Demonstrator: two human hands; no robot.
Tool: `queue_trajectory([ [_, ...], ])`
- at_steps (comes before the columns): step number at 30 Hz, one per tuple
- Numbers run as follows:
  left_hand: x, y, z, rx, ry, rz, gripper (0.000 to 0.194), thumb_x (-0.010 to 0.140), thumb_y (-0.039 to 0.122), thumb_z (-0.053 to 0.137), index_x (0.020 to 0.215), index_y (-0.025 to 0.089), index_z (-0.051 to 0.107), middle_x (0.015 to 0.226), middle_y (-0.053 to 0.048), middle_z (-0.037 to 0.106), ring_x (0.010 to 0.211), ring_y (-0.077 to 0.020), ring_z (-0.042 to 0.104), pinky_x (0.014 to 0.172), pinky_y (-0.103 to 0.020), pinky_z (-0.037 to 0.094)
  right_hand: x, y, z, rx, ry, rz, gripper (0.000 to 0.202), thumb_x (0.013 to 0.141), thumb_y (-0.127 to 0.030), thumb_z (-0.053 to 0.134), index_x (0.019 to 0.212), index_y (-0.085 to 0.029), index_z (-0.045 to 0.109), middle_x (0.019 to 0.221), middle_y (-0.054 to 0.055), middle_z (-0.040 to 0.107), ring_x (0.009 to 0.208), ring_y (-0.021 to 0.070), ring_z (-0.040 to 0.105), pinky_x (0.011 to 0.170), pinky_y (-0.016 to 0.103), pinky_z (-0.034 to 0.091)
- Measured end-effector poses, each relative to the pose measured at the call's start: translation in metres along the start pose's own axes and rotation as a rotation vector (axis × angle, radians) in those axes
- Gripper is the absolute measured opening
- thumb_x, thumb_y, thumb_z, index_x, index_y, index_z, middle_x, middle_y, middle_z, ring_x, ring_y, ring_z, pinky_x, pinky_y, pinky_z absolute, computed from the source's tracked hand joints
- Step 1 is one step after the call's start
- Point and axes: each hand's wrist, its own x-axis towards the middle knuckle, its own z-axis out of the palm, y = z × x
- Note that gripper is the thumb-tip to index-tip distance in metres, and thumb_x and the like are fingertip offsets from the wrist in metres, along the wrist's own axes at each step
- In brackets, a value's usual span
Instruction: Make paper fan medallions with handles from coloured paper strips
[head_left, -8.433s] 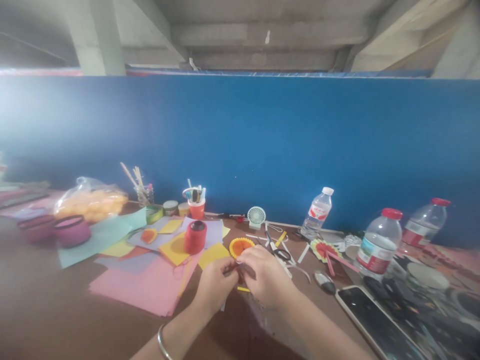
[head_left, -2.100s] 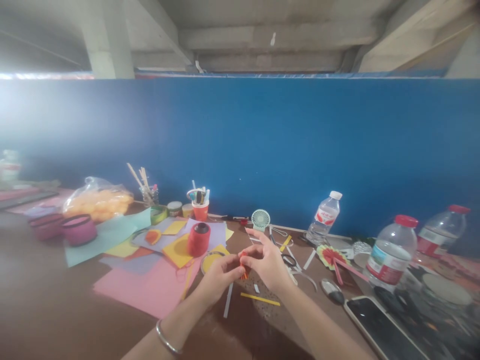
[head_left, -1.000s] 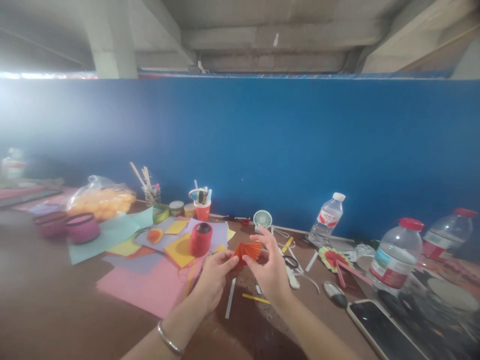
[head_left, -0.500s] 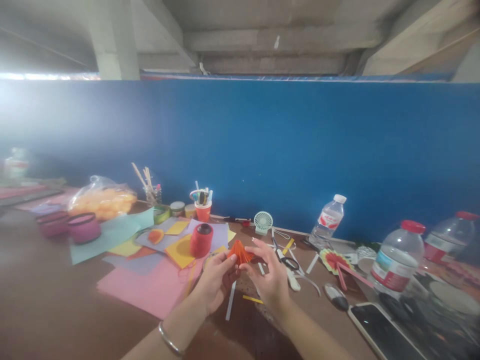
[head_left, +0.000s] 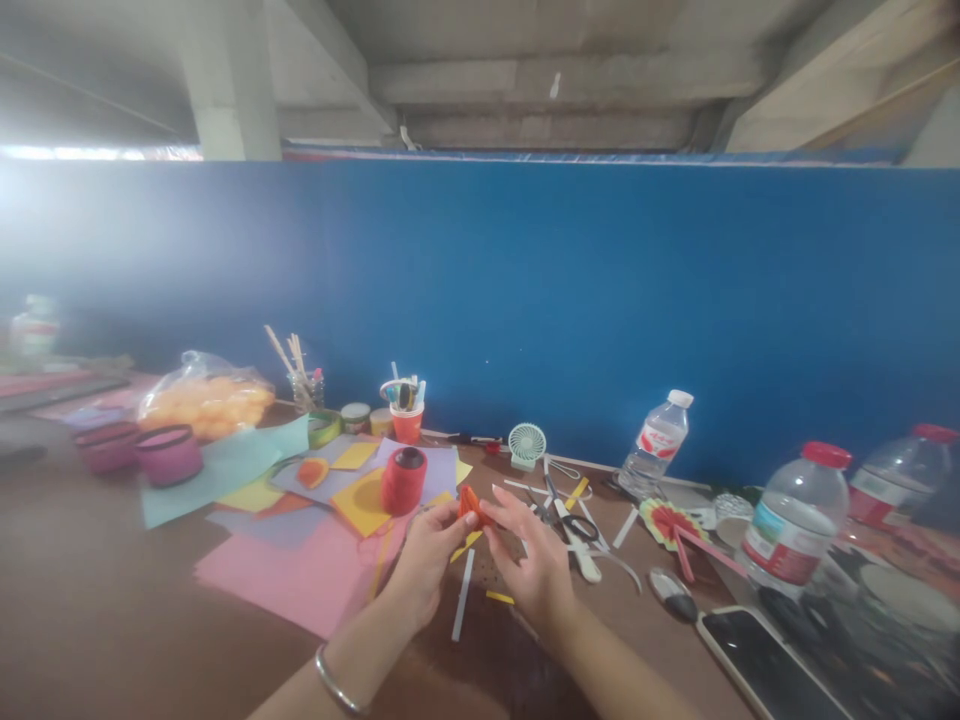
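Note:
A small pleated piece of orange paper [head_left: 470, 502] is held up between my two hands above the brown table. My left hand [head_left: 433, 552] pinches it from the left, thumb toward me. On its right side the fingers of my right hand [head_left: 529, 548] press against the folds. A red spool of thread [head_left: 403, 482] stands on the coloured sheets just left of the paper. Beneath my hands lie a white strip [head_left: 463, 596] and a short yellow strip [head_left: 499, 597]. Black-handled scissors [head_left: 580, 527] rest beyond my right hand.
Pink sheets [head_left: 289, 573] spread to the left, near purple bowls [head_left: 169, 456] and a bag of yellow items [head_left: 206, 398]. A small fan [head_left: 526, 445] stands at the back. Bottles [head_left: 793, 520], a paper fan [head_left: 671, 524] and a phone [head_left: 765, 660] are on the right.
The orange paper, fanned out before, is now squeezed into a narrower bundle. My right hand has moved slightly left and its fingers have come closer to the folds.

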Motion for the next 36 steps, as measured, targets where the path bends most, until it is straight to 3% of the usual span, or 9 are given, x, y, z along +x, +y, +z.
queue_trajectory([
  [8,-0.001,0.005,0.004,-0.019,-0.045,0.001,0.027,0.073,0.030,0.062,0.096,0.016,0.065,0.095,-0.009,0.065,0.085,-0.0177,0.057,0.073,-0.026,0.044,0.000,0.001,0.002,-0.002,0.029,0.032,0.044,0.081,-0.014,0.051,0.123,-0.023,0.040,0.103,0.005,0.065,0.097,0.0193,0.060,0.084,0.034,0.049],
  [11,0.000,0.003,0.001,0.034,0.023,-0.037,0.030,0.070,0.032,0.064,0.095,0.017,0.065,0.097,-0.010,0.065,0.086,-0.0204,0.059,0.073,-0.029,0.045,-0.001,0.001,0.003,0.006,0.035,0.030,0.049,0.080,-0.013,0.052,0.126,-0.022,0.036,0.101,0.004,0.066,0.093,0.0178,0.061,0.084,0.033,0.049],
  [14,0.001,-0.001,-0.001,0.061,0.069,-0.061,0.028,0.068,0.031,0.066,0.091,0.015,0.066,0.091,-0.010,0.067,0.087,-0.0216,0.060,0.077,-0.031,0.045,-0.004,0.005,0.004,-0.048,0.004,-0.033,0.050,0.080,-0.012,0.051,0.126,-0.023,0.036,0.106,0.005,0.064,0.099,0.0176,0.058,0.086,0.033,0.047],
  [17,0.001,-0.003,0.000,0.051,0.032,-0.014,0.026,0.069,0.029,0.064,0.090,0.014,0.067,0.089,-0.010,0.067,0.087,-0.0205,0.060,0.080,-0.030,0.044,-0.005,0.010,0.004,-0.121,-0.034,-0.147,0.045,0.081,-0.012,0.051,0.123,-0.023,0.041,0.114,0.006,0.059,0.104,0.0191,0.055,0.086,0.033,0.046],
  [20,0.000,-0.002,0.002,0.037,0.049,0.003,0.026,0.071,0.033,0.062,0.090,0.015,0.065,0.091,-0.009,0.066,0.084,-0.0188,0.060,0.074,-0.028,0.046,-0.003,0.012,0.001,-0.120,-0.066,-0.219,0.051,0.081,-0.011,0.049,0.129,-0.023,0.035,0.109,0.006,0.062,0.099,0.0184,0.057,0.084,0.032,0.047],
  [25,0.000,-0.002,-0.001,0.031,0.096,-0.068,0.026,0.069,0.038,0.063,0.083,0.016,0.062,0.084,-0.006,0.065,0.076,-0.0166,0.060,0.068,-0.027,0.047,-0.001,0.008,-0.001,-0.031,-0.145,-0.166,0.049,0.082,-0.014,0.047,0.129,-0.026,0.035,0.104,0.005,0.062,0.094,0.0189,0.056,0.082,0.034,0.046],
  [28,0.004,-0.004,-0.005,0.045,0.114,-0.027,0.024,0.069,0.036,0.063,0.082,0.015,0.062,0.085,-0.006,0.064,0.079,-0.0166,0.059,0.074,-0.029,0.046,0.001,0.005,-0.001,-0.048,-0.076,-0.003,0.040,0.082,-0.022,0.050,0.121,-0.026,0.046,0.092,0.006,0.060,0.085,0.0199,0.055,0.075,0.035,0.046],
  [31,0.011,-0.007,-0.010,0.183,0.194,0.064,0.024,0.069,0.035,0.062,0.082,0.015,0.062,0.081,-0.006,0.065,0.076,-0.0170,0.059,0.073,-0.028,0.044,0.007,0.004,-0.003,-0.220,0.071,0.146,0.029,0.077,-0.032,0.056,0.105,-0.027,0.060,0.084,0.006,0.052,0.083,0.0225,0.048,0.075,0.041,0.042],
  [36,0.014,-0.007,-0.013,0.522,0.271,0.143,0.021,0.066,0.035,0.063,0.076,0.017,0.065,0.073,-0.004,0.066,0.071,-0.0194,0.058,0.068,-0.028,0.041,0.019,0.002,-0.016,-0.367,0.255,0.198,0.015,0.072,-0.033,0.062,0.085,-0.029,0.067,0.106,0.007,0.046,0.107,0.0313,0.036,0.091,0.054,0.022],
])
